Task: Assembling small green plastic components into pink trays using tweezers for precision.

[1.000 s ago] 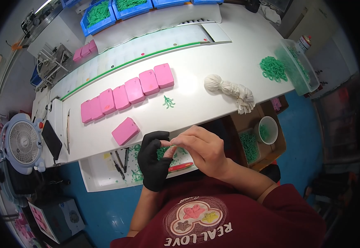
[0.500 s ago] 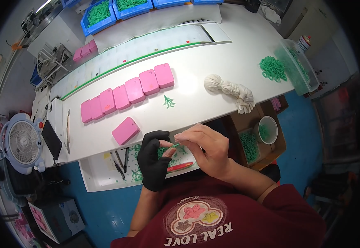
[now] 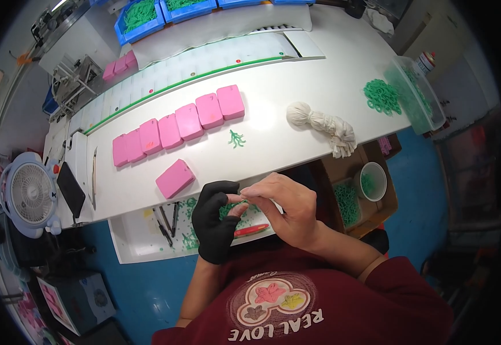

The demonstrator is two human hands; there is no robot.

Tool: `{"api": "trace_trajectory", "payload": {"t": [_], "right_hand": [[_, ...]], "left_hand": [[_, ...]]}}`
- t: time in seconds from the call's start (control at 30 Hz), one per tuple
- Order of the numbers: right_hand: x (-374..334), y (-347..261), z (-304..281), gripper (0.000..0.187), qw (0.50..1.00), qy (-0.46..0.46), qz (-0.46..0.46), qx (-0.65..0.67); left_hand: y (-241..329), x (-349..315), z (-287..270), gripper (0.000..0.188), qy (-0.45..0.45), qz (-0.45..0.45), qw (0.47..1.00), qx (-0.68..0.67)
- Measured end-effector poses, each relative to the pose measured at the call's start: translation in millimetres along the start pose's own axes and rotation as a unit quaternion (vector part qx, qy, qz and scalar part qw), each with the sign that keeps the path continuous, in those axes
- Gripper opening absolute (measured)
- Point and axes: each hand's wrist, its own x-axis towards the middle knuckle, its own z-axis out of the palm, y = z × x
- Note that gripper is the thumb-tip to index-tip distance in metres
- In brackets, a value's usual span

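Observation:
Above an open white drawer (image 3: 138,244), my two hands meet at the fingertips. My left hand (image 3: 215,221) wears a black glove that leaves the thumb and index fingertips bare. Those tips pinch a small green piece (image 3: 243,202), mostly hidden by the fingers. My bare right hand (image 3: 285,207) is closed, its thumb and fingertips against the same piece. Small green pieces, a red tool (image 3: 251,230) and black pens (image 3: 165,233) lie in the drawer below. Beyond my hands, a branching green piece (image 3: 236,138) rests on the white table (image 3: 273,126).
Pink blocks (image 3: 189,122) stand in a row before a conveyor belt (image 3: 173,72), with one pink block (image 3: 175,179) nearer. A bundled cloth (image 3: 322,127), green rings (image 3: 381,96) and a clear bin (image 3: 414,95) are rightward. Blue bins (image 3: 141,22) line the back; a fan (image 3: 30,194) is left.
The coloured dots on the conveyor belt have shifted left. My fingertips have closed in, and less of the green piece shows. The view has moved slightly; the blocks and cloth stay put.

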Motion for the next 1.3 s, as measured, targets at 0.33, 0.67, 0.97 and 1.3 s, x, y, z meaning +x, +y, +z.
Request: {"api": "trace_trajectory", "payload": {"t": [0.33, 0.67, 0.97, 1.3], "right_hand": [[-4.2, 3.2, 2.7, 0.02, 0.999, -0.03, 0.013, -0.012], [1.9, -1.4, -1.4, 0.021, 0.998, -0.066, -0.011, -0.006], [-0.6, 6.2, -6.4, 0.018, 0.999, 0.01, 0.019, -0.026], [-7.3, 18.6, -20.3, 0.011, 0.978, -0.186, 0.075, -0.063]], "left_hand": [[-2.2, 0.2, 0.3, 0.018, 0.005, 0.02, 1.0, 0.016], [-6.0, 0.3, 1.2, 0.019, 0.01, 0.033, 0.999, 0.017], [-1.1, -0.4, -0.8, 0.018, 0.0, 0.002, 1.0, 0.03], [0.1, 1.4, -3.5, 0.014, 0.002, -0.012, 1.0, 0.017]]}}
